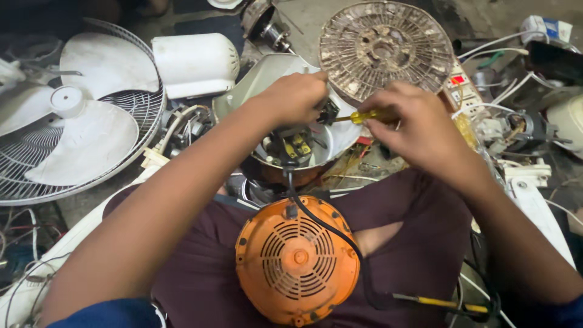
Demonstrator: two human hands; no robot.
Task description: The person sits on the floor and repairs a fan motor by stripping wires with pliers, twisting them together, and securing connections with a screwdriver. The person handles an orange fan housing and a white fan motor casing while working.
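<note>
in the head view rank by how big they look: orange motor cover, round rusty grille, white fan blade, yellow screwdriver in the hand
1. white fan blade, partly cut off at the left edge
2. orange motor cover and round rusty grille look about alike; the cover sits nearer the camera, so unsure
3. yellow screwdriver, held in the right hand

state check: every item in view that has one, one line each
left hand: closed on a small black part in the open housing
right hand: gripping yellow-handled screwdriver, tip toward the part
white appliance housing: opened, wiring exposed
orange motor cover: on lap, black cable attached
fan blade: lying in grille, dismounted
round grille: dusty, detached
</note>
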